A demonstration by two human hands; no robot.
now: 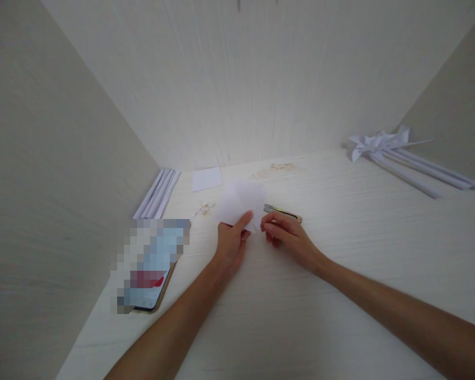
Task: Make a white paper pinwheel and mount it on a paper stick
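My left hand (pixel 233 237) is closed on a sheet of white paper (pixel 237 200), the thumb pressed on top and the fingers underneath. The sheet is slightly blurred, with a corner pointing down towards the thumb. Just right of it, my right hand (pixel 283 232) has its fingers curled in and the thumb close against them. Whether anything is pinched there is hidden. A utility knife (pixel 283 212) with a yellow-edged handle lies directly behind the right hand, partly covered by its knuckles.
A square of white paper (pixel 206 179) lies near the back wall. Rolled paper sticks (pixel 157 194) rest at the left wall, above a phone (pixel 146 298). Paper pinwheels (pixel 380 142) on sticks lie at back right. Small brown scraps (pixel 206 209) are scattered on the white surface.
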